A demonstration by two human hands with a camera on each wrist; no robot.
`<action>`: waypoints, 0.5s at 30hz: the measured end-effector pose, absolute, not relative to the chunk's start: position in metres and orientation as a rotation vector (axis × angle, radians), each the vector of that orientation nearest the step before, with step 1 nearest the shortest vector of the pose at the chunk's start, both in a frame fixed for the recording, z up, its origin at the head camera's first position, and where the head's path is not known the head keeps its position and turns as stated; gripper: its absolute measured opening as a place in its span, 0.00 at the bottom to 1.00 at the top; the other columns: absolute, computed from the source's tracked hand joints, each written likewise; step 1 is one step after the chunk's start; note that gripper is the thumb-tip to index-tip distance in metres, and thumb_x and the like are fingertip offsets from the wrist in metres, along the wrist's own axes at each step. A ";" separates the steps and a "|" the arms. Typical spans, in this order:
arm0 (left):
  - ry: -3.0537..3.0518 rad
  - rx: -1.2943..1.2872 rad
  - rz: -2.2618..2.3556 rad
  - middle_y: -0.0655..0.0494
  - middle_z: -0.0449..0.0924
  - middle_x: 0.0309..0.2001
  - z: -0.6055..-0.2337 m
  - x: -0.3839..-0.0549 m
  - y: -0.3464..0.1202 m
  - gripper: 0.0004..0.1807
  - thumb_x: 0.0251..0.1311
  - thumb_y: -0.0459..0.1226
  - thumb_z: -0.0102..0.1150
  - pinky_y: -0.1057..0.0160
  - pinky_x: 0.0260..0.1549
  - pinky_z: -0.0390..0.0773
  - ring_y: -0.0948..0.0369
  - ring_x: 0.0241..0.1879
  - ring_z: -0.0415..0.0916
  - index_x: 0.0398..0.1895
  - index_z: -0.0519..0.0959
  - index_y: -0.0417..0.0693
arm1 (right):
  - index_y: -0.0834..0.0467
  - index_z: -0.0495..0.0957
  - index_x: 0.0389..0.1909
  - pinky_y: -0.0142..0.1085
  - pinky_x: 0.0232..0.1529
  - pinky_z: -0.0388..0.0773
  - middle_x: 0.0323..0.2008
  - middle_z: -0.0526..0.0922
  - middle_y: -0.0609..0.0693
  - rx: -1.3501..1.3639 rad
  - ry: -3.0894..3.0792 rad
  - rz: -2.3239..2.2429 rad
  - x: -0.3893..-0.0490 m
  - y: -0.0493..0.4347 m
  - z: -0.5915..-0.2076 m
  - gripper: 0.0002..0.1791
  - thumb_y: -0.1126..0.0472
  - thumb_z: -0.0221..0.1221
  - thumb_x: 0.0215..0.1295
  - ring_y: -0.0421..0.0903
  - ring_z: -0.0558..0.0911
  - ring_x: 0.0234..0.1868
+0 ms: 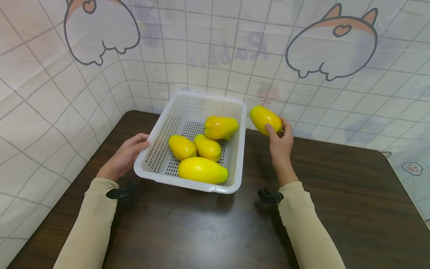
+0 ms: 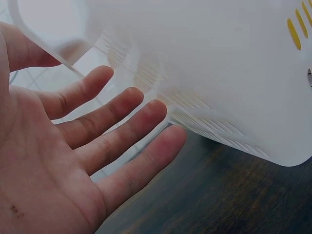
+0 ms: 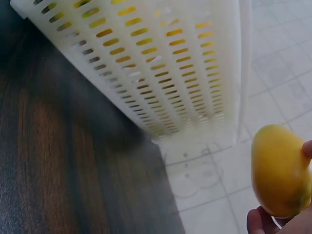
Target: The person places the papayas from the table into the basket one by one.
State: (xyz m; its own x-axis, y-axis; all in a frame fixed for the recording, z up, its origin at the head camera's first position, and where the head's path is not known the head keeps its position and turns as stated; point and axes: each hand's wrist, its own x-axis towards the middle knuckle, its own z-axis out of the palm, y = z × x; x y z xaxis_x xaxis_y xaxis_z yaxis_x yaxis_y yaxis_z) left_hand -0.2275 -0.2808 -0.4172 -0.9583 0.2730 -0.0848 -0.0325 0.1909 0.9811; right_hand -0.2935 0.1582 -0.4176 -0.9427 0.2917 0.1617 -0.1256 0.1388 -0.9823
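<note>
A white plastic basket [image 1: 188, 184] with slotted walls stands over the table and holds several yellow papayas [image 1: 202, 170] with greenish ends. My left hand [image 1: 125, 156] grips its left rim. In the left wrist view, the thumb goes over the rim while the fingers [image 2: 124, 165] stretch along the outer wall. To the right of the basket, my right hand [image 1: 282, 144] holds another papaya [image 1: 263, 118] from its right end, raised about level with the basket's rim. The right wrist view has this papaya [image 3: 278, 170] with fingertips at its edge, beside the slotted wall [image 3: 161, 68].
The dark wooden table [image 1: 188, 231] runs under both arms. A white gridded cloth [image 1: 215, 56] with cartoon animals hangs behind the table and along its left side. Each wrist wears a black band [image 1: 270, 196].
</note>
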 end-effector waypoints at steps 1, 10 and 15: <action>2.226 0.229 1.843 0.58 0.72 0.52 -0.417 -0.228 -0.281 0.18 0.73 0.48 0.42 0.61 0.44 0.82 0.63 0.46 0.80 0.60 0.65 0.51 | 0.47 0.62 0.68 0.41 0.62 0.69 0.64 0.67 0.51 -0.155 -2.103 1.872 -0.293 0.158 -0.416 0.32 0.48 0.58 0.64 0.46 0.72 0.58; 2.223 0.244 1.852 0.59 0.72 0.52 -0.418 -0.228 -0.281 0.16 0.73 0.47 0.42 0.61 0.44 0.82 0.63 0.46 0.80 0.58 0.66 0.53 | 0.48 0.62 0.68 0.34 0.54 0.70 0.64 0.69 0.50 -0.084 -2.097 1.878 -0.288 0.151 -0.403 0.33 0.48 0.60 0.64 0.43 0.71 0.52; 2.224 0.248 1.848 0.59 0.72 0.52 -0.418 -0.228 -0.281 0.17 0.73 0.47 0.42 0.61 0.44 0.82 0.63 0.46 0.80 0.58 0.65 0.52 | 0.50 0.62 0.68 0.30 0.50 0.70 0.63 0.70 0.52 -0.011 -2.090 1.867 -0.284 0.148 -0.397 0.34 0.49 0.62 0.63 0.41 0.71 0.50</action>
